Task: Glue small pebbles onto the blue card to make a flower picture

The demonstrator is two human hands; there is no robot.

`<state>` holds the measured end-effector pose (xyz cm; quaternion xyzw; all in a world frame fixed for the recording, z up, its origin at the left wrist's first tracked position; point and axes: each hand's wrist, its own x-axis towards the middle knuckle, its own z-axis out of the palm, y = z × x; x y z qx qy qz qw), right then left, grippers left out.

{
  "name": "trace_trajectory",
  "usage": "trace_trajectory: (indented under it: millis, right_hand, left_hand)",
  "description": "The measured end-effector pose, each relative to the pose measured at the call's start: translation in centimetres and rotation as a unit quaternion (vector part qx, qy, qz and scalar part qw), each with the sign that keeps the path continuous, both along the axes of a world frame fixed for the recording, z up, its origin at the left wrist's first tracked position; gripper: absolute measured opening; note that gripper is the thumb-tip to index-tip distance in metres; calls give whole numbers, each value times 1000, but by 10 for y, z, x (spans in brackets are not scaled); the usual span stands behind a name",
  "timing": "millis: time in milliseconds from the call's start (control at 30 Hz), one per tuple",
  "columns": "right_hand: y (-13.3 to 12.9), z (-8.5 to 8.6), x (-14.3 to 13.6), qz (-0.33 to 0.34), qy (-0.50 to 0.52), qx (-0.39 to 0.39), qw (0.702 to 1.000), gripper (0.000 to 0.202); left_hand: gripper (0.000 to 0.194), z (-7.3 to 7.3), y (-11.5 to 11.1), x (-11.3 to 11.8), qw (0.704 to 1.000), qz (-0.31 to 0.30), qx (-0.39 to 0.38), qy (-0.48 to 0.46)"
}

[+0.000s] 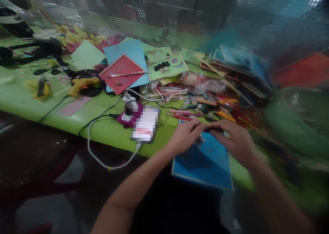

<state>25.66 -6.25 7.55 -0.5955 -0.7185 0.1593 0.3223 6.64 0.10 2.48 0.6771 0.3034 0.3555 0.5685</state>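
Partly beneath both hands [238, 138], blue board [205, 165].

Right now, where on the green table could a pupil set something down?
A bare patch lies between the phone and the blue board. A narrow strip runs along the front edge beside the pink paper, with black cables on either side. Beyond the blue board, pens and framed pictures crowd together.

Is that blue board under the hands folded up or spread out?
Spread out. The blue board shows one wide face beneath the left hand and right hand, pale-edged, with no visible fold.
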Motion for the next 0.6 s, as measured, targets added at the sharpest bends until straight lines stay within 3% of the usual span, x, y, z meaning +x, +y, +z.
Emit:
trace_trajectory:
  millis: [67,267,600]
  right_hand:
    - [-3,1,-2,-3,-1,1,1000,17]
    - [-8,-10,-13,-105,49,39,993,16]
    - [-21,-20,-11,-108,8,57,992,19]
  left_hand:
    - [34,-2,1,1,1000,-17,5,1]
    - [32,-7,2,5,999,-38,-6,-13]
    - [29,-3,4,1,999,-18,-6,-34]
